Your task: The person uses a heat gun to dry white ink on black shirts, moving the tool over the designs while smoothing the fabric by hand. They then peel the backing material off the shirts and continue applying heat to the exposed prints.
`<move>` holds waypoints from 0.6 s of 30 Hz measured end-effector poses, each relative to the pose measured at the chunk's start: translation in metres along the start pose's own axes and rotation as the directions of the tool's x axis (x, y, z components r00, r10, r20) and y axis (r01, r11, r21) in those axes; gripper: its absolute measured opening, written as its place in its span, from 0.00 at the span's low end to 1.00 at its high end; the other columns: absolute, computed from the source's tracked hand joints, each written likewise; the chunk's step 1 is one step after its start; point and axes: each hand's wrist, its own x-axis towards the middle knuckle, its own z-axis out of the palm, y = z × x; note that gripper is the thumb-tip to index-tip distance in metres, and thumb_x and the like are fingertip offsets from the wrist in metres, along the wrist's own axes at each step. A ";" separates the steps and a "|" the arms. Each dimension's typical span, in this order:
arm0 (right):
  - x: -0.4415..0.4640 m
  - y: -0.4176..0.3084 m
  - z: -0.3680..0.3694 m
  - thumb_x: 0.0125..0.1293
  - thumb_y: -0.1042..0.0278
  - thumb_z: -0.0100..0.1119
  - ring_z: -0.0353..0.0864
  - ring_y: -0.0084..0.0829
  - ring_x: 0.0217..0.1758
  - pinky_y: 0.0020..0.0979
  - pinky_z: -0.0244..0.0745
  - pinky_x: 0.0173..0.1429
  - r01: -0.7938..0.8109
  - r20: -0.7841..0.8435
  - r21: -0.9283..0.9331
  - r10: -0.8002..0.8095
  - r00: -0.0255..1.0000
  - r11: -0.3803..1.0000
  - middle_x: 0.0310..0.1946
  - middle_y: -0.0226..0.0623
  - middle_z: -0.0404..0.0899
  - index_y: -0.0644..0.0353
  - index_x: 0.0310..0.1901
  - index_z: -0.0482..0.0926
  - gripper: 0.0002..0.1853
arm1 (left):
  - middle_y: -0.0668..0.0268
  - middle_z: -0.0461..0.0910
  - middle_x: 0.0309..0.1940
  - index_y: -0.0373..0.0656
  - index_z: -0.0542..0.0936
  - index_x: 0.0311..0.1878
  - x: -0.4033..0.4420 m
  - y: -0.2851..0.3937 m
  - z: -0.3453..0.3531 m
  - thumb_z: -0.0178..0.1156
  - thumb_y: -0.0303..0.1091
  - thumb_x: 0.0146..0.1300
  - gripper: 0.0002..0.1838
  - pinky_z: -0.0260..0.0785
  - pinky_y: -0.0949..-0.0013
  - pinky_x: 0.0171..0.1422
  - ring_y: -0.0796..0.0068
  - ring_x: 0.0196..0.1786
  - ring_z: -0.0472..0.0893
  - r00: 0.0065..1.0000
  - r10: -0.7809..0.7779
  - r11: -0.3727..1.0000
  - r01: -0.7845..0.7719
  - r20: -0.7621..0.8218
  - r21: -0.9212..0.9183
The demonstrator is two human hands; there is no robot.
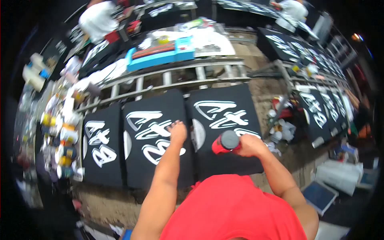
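Note:
My right hand [249, 145] is wrapped around a red heat gun [222, 146] with a round dark grey end, held above the right-hand black printed panel [224, 94]. My left hand [178, 132] has its fingers stretched out over the right edge of the middle black printed panel [154, 103]. It appears to touch the cloth beside the white lettering [154, 129]. To the left lies another black printed panel [102, 136] with the same white lettering. Part of the right panel's print is hidden behind the heat gun and my right hand.
A metal rail frame [168, 78] runs behind the panels. Beyond it sits a blue tray [154, 60]. Several paint tubs [66, 151] crowd the left side. More printed black panels [320, 105] lie at right. Two people in white shirts [99, 22] are at the back.

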 end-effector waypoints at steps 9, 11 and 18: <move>-0.047 0.066 -0.024 0.54 0.51 0.70 0.87 0.51 0.49 0.48 0.82 0.54 -0.282 0.078 -0.111 0.291 0.954 0.953 0.42 0.48 0.88 0.49 0.49 0.87 0.22 | 0.62 0.60 0.82 0.43 0.63 0.79 0.007 0.005 -0.015 0.81 0.36 0.48 0.54 0.55 0.41 0.82 0.56 0.81 0.63 0.970 -0.034 0.992 0.003 0.242 0.129; -0.062 0.089 -0.034 0.53 0.50 0.71 0.87 0.51 0.49 0.48 0.82 0.55 -0.312 0.030 -0.087 0.315 0.949 0.946 0.41 0.48 0.88 0.52 0.49 0.86 0.23 | 0.63 0.58 0.82 0.44 0.62 0.80 0.007 0.006 -0.018 0.81 0.37 0.48 0.55 0.55 0.42 0.83 0.57 0.81 0.62 0.960 -0.048 0.991 0.012 0.274 0.135; -0.099 0.142 -0.027 0.56 0.53 0.71 0.86 0.55 0.48 0.51 0.82 0.53 -0.498 -0.228 -0.089 0.469 0.853 0.863 0.44 0.52 0.87 0.56 0.55 0.80 0.26 | 0.63 0.58 0.82 0.44 0.62 0.79 0.007 0.007 -0.021 0.81 0.37 0.50 0.54 0.54 0.41 0.83 0.57 0.82 0.62 0.956 -0.056 0.988 0.012 0.288 0.153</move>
